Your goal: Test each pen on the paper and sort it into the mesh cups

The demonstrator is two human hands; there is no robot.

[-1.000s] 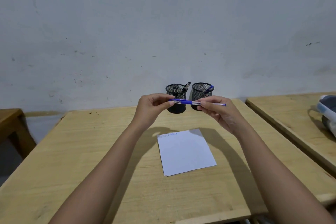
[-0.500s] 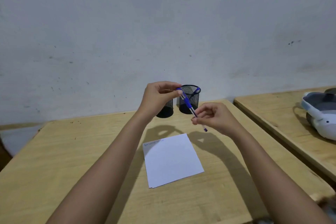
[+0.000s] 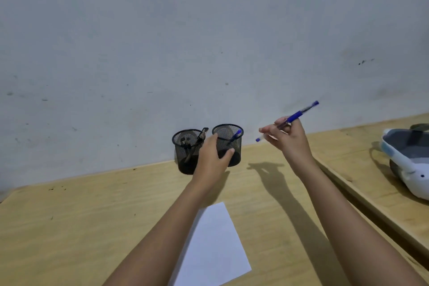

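Observation:
Two black mesh cups stand side by side by the wall. The left cup (image 3: pixel 183 146) holds dark pens (image 3: pixel 202 137), and the right cup (image 3: pixel 235 146) holds a blue pen (image 3: pixel 236 134). My left hand (image 3: pixel 211 158) wraps the right cup's left side, thumb on its front wall. To the right of the cups, my right hand (image 3: pixel 287 139) is raised above the table. It pinches a blue pen (image 3: pixel 299 112) with the tip pointing down-left. A white sheet of paper (image 3: pixel 213 246) lies near me, partly under my left forearm.
The wooden table (image 3: pixel 92 216) ends at a grey wall just behind the cups. A second wooden table (image 3: pixel 371 169) adjoins on the right, with a narrow gap between them. A white and grey device (image 3: pixel 408 158) lies on it.
Both hands held the pen together; now only the right holds it, lifted up and to the right. My left hand has gone forward to the right cup. The camera moved closer and tilted.

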